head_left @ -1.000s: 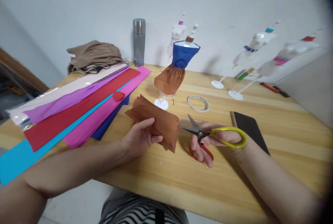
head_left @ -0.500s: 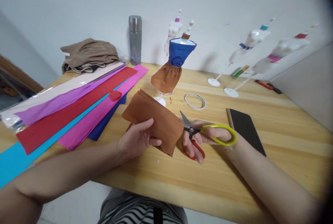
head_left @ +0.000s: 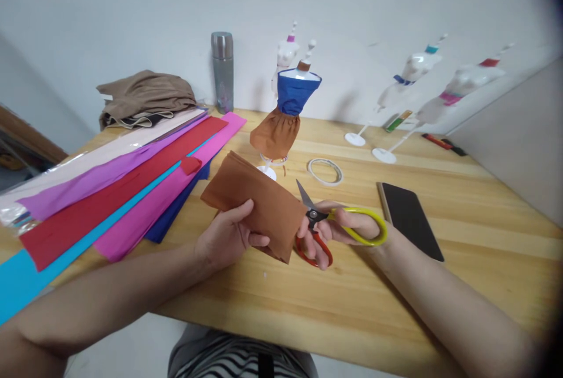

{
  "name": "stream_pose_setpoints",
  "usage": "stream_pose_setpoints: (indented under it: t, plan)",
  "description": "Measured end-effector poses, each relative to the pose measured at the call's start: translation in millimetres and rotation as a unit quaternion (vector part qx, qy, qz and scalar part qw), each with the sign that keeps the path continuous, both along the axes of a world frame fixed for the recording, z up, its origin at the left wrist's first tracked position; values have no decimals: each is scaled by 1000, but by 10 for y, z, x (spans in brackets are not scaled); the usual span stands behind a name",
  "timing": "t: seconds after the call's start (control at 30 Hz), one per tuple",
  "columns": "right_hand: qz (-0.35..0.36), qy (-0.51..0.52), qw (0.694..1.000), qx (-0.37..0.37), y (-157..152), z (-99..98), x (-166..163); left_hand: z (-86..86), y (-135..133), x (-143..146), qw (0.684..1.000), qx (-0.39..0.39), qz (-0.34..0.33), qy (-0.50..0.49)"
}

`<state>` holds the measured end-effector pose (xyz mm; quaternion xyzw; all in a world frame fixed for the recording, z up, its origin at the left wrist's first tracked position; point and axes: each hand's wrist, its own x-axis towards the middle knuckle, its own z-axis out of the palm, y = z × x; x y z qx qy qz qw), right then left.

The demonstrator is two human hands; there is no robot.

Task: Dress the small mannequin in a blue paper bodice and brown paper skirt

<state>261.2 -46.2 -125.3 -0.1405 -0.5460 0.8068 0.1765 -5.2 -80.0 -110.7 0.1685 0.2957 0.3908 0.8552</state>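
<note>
Folded brown fabric (head_left: 259,193) is gripped in my left hand (head_left: 229,231), its thumb lying across the front and the other fingers mostly behind. My right hand (head_left: 325,234) holds a pair of scissors (head_left: 313,214) with one yellow and one red handle loop. The blades point up and to the left, beside the fabric's right edge. Fingertips of my right hand are close against that edge; whether they pinch it I cannot tell. Behind the fabric stands a small dress form (head_left: 303,76) wearing a blue top and a gathered brown skirt (head_left: 277,135).
Coloured fabric strips (head_left: 132,184) and a folded brown cloth (head_left: 147,96) lie at left. A thermos (head_left: 223,73) stands by the wall. A tape roll (head_left: 325,172) and a black phone (head_left: 409,217) lie on the wooden table (head_left: 373,313). More white dress forms (head_left: 468,82) stand behind.
My right hand and the scissors have shifted slightly left, closer to the brown fabric. My left hand keeps its hold. The whole view has turned a little.
</note>
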Motion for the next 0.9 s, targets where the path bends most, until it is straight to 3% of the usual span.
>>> stream_pose_setpoints:
  t: [0.33, 0.53, 0.7, 0.9]
  plan:
    - [-27, -27, 999, -15, -27, 96, -43, -3, 61, -33, 999, 24, -21, 5]
    - [37, 20, 999, -27, -41, 38, -84, -43, 90, -67, 995, 33, -79, -55]
    - [41, 17, 999, -20, -74, 45, -120, 36, 85, -70, 983, 85, -145, -68]
    - [30, 64, 997, 7, -109, 73, -155, -20, 118, -57, 979, 119, -146, -77]
